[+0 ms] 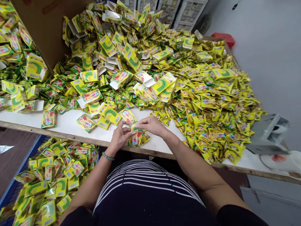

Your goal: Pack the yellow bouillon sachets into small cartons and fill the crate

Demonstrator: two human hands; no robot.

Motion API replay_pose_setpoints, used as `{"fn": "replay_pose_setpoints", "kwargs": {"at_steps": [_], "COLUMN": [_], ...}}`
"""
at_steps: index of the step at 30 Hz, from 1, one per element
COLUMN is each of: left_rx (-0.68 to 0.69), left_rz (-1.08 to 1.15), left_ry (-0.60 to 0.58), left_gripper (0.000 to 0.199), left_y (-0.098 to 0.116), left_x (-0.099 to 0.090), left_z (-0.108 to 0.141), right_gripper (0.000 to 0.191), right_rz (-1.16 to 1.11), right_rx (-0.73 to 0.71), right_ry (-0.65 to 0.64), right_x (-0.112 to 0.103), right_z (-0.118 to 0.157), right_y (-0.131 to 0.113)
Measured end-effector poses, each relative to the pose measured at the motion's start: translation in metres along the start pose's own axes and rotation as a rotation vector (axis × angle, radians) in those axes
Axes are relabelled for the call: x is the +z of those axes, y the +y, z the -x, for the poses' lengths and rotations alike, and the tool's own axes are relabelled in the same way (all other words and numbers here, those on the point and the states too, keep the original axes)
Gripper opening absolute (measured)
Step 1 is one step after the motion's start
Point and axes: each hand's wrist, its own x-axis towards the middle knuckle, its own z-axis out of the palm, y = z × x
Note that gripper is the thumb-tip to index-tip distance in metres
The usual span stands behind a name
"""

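1. Holding a small yellow-green box (135,139) upright or nearly so at the near edge of the white table (66,123), printed face up, between both hands.
2. Pinching the box's upper left part with the left hand (120,135), thumb and fingers bent and closed on it.
3. Reaching the box's upper end with the fingertips of the right hand (153,126), fingers stretched out and close together; too small to tell whether gripping or only touching.
4. Wearing a beaded bracelet (108,156) on the left wrist.
5. Showing a bit of yellow-green wrapping (145,139) just beside the box's right side, partly hidden.
6. Facing loose boxes (111,115) just beyond the hands, and more in a pile behind, some with white flaps open.
7. Facing a broad heap of yellow packets (212,109) to the right, spread toward the back of the table.
8. Rising amid the pile at back left, an upright brown cardboard (48,26); behind the pile, stacked white crates (148,0).
9. Sitting near the table's right end: a grey metal holder (268,135), near a white tub (286,162).
10. Resting low at left, below the table: a blue crate (16,177) full of boxes.
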Motion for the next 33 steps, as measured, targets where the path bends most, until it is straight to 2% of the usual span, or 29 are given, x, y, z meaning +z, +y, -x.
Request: {"fn": "replay_pose_setpoints", "kwargs": {"at_steps": [4, 8, 10, 12, 15, 17, 20, 22, 24, 26, 29, 31, 33], "left_rx": [0.036, 0.08, 0.123, 0.179, 0.251, 0.271, 0.272, 0.281, 0.265, 0.166, -0.06, -0.072, 0.01], "left_rz": [-0.039, -0.126, -0.19, -0.281, -0.447, -0.517, -0.488, -0.477, -0.588, -0.846, -1.276, -1.399, -1.394], "left_ry": [-0.012, 0.006, 0.019, 0.028, 0.06, 0.081, 0.08, 0.126, 0.218, 0.296, 0.368, 0.421, 0.427], "left_gripper": [0.058, 0.054, 0.051, 0.041, 0.024, 0.021, 0.024, 0.028, 0.03, 0.029, 0.027, 0.031, 0.034], "left_y": [-0.003, -0.005, -0.005, -0.006, -0.009, -0.011, -0.003, 0.015, 0.043, 0.073, 0.107, 0.113, 0.107], "left_x": [0.0, 0.0, 0.0, 0.0, 0.002, 0.006, 0.008, -0.004, -0.029, -0.065, -0.111, -0.121, -0.111], "left_z": [0.0, 0.003, 0.005, 0.006, 0.006, 0.003, 0.002, 0.008, 0.024, 0.047, 0.078, 0.085, 0.079], "right_gripper": [0.015, 0.022, 0.025, 0.028, 0.029, 0.028, 0.027, 0.029, 0.031, 0.029, 0.027, 0.029, 0.03], "right_rz": [0.083, 0.084, 0.067, 0.082, 0.178, 0.222, 0.164, 0.093, 0.059, 0.092, 0.263, 0.409, 0.542], "right_rx": [-0.074, -0.172, -0.248, -0.348, -0.429, -0.423, -0.398, -0.346, -0.266, -0.195, -0.09, -0.022, -0.013], "right_ry": [-0.117, -0.112, -0.029, 0.118, 0.29, 0.309, 0.31, 0.355, 0.437, 0.485, 0.453, 0.415, 0.385], "right_x": [-0.01, -0.004, 0.007, 0.021, 0.039, 0.044, 0.042, 0.035, 0.026, 0.017, 0.013, 0.015, 0.021], "right_z": [-0.003, 0.005, 0.013, 0.021, 0.029, 0.031, 0.03, 0.028, 0.023, 0.012, -0.016, -0.038, -0.06], "right_y": [-0.003, 0.014, 0.026, 0.034, 0.037, 0.035, 0.035, 0.038, 0.04, 0.038, 0.025, 0.01, -0.004]}}
